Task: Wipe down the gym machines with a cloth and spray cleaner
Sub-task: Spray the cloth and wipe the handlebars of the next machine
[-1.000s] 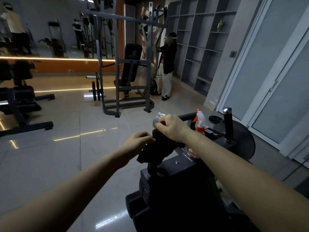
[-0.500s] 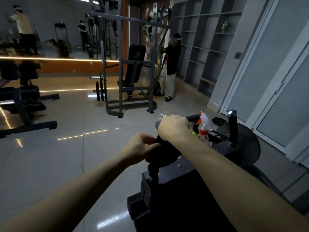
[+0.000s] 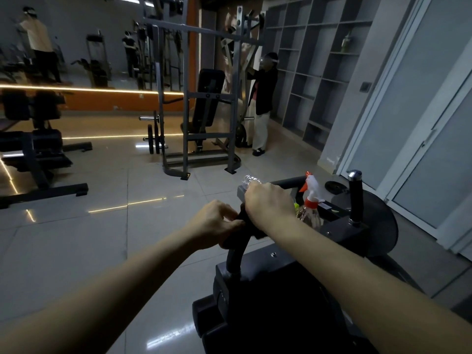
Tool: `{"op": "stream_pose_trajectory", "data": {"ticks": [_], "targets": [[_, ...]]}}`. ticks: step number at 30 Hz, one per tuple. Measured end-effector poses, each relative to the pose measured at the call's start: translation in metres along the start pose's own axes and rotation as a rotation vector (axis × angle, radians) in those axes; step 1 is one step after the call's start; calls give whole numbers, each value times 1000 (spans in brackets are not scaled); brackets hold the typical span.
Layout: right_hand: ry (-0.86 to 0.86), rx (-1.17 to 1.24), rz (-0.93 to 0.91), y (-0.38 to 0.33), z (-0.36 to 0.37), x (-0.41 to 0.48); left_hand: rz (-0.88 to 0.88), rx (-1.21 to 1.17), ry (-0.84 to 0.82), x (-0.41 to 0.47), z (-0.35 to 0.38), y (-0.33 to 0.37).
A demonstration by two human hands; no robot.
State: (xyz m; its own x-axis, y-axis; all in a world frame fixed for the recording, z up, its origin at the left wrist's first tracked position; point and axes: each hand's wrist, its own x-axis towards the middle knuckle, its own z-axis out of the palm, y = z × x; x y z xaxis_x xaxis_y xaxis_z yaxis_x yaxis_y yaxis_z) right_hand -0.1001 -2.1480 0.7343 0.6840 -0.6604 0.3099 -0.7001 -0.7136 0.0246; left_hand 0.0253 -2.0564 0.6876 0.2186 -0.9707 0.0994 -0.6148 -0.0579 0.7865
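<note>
Head view: glossy tiled floor (image 3: pixel 102 226) reflecting light strips. Grey rack machine (image 3: pixel 186 98) standing mid-room, person (image 3: pixel 263 103) standing beside it near open shelving (image 3: pixel 319 60). Mirror wall (image 3: pixel 76 42) lining left, frosted doors (image 3: pixel 434 123) running along right.

Black machine (image 3: pixel 268 290) sitting in foreground, spray bottle (image 3: pixel 310 208) standing on it just beside right hand (image 3: pixel 270 203).

Dark cloth (image 3: pixel 245 226) draping over machine's left handle. Left hand (image 3: pixel 217 223) pinching it from side, right hand curling over it from above, fingers clamped.

Right fingertips hiding under knuckles. Clear bottle (image 3: pixel 246 179) poking out beyond right hand, mostly hidden. Machine base being cut off by bottom edge.

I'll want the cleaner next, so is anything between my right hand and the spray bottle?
Nothing visible. The spray bottle stands just right of your right hand, which grips the dark cloth.
</note>
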Motion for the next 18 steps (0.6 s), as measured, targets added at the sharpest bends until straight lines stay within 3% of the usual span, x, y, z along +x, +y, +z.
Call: {"op": "stream_pose_trajectory", "data": {"ticks": [2,5,8,10,14,18], "targets": [[-247,-226,84,-15,-18,13,4,-9,0,-2,1,3],[-566,-408,24,-28,-27,41,-10,-8,-2,-3,0,1],[-798,-289,19,-19,-25,66,-12,-33,6,-3,-1,-4],[-835,-138,47,-11,-22,70,-22,-49,6,-2,-1,-7],[-511,111,106,6,-9,50,-38,-125,12,-2,2,-8],[134,418,90,15,21,-3,-56,-173,11,-3,5,-8]]}}
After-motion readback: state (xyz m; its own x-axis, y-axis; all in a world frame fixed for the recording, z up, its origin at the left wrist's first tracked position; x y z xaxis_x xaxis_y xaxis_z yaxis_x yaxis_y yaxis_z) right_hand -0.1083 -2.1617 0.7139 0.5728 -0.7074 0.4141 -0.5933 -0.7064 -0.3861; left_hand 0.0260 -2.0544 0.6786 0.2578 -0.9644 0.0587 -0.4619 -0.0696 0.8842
